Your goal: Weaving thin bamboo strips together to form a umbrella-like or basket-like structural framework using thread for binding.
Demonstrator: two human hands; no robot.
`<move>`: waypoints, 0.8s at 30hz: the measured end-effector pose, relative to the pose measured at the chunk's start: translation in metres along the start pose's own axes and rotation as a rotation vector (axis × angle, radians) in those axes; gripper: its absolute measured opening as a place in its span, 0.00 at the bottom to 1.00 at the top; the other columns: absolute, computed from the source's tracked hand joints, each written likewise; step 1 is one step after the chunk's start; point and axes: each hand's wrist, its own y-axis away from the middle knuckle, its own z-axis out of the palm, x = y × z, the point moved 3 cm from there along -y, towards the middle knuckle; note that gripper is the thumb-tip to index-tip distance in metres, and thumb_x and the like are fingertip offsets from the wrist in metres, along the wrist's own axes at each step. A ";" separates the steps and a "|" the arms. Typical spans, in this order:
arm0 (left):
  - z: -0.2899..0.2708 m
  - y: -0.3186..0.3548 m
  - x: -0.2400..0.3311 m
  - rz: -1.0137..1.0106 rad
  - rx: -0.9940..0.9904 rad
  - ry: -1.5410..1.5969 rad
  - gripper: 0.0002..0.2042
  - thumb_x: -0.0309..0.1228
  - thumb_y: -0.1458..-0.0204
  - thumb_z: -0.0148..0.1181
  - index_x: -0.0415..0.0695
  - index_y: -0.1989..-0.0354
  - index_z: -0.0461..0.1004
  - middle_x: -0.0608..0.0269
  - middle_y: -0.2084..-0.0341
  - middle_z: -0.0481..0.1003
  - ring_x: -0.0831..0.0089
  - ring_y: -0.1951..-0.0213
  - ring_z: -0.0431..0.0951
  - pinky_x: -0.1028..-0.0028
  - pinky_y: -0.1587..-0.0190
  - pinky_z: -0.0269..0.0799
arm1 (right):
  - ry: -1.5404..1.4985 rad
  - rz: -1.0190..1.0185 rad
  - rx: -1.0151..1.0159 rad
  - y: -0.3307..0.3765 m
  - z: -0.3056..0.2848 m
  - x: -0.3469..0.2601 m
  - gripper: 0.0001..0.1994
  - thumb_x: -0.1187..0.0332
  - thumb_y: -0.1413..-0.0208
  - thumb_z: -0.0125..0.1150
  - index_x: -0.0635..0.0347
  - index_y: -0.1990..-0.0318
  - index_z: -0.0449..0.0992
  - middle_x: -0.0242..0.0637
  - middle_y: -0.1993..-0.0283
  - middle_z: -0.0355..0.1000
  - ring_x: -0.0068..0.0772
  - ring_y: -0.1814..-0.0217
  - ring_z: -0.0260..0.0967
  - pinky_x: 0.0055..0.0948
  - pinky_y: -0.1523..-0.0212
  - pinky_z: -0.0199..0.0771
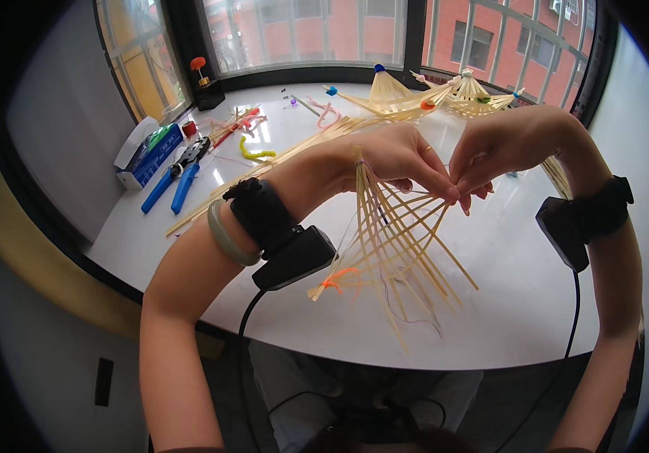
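Above the white table, a fan of woven bamboo strips [385, 226] hangs from a bound bunch at its top, its strips spreading down and crossing each other. An orange pipe cleaner [332, 283] ties one corner of the strips at the lower left. Thin pale thread trails down among them. My left hand [407, 162] is closed, thumb and fingertips pinching at the right edge of the weave. Against it, my right hand [483, 162] pinches at the same spot with its fingertips together. Whatever fine piece lies between the fingertips is too small to make out.
Finished woven pieces [392, 94] with coloured ties stand at the back right. Loose bamboo strips [294, 155] lie behind my left arm. Blue-handled pliers [177, 177], a blue-and-white box [147, 155], a yellow-green pipe cleaner [255, 151] and red pipe cleaners [237, 127] are at the left.
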 end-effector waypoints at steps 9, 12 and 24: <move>-0.002 -0.013 -0.007 0.010 0.119 0.042 0.08 0.28 0.63 0.66 0.38 0.74 0.78 0.66 0.81 0.74 0.85 0.79 0.66 0.86 0.79 0.57 | -0.181 -0.122 1.056 0.034 -0.013 0.079 0.14 0.60 0.46 0.51 0.64 0.64 0.75 0.33 0.76 0.72 0.17 0.76 0.68 0.17 0.76 0.66; -0.024 -0.010 -0.027 0.036 0.317 0.124 0.08 0.29 0.62 0.65 0.38 0.73 0.77 0.65 0.79 0.75 0.85 0.79 0.66 0.86 0.78 0.57 | -0.285 -0.121 1.162 0.022 0.026 0.012 0.11 0.63 0.50 0.57 0.64 0.71 0.75 0.30 0.81 0.69 0.16 0.80 0.61 0.18 0.78 0.62; -0.024 -0.003 -0.009 0.287 0.589 0.191 0.09 0.31 0.61 0.65 0.39 0.73 0.78 0.68 0.76 0.73 0.85 0.76 0.63 0.82 0.74 0.55 | -0.513 -0.060 0.769 -0.011 0.070 -0.014 0.12 0.65 0.52 0.59 0.65 0.70 0.67 0.38 0.73 0.67 0.27 0.76 0.64 0.26 0.75 0.64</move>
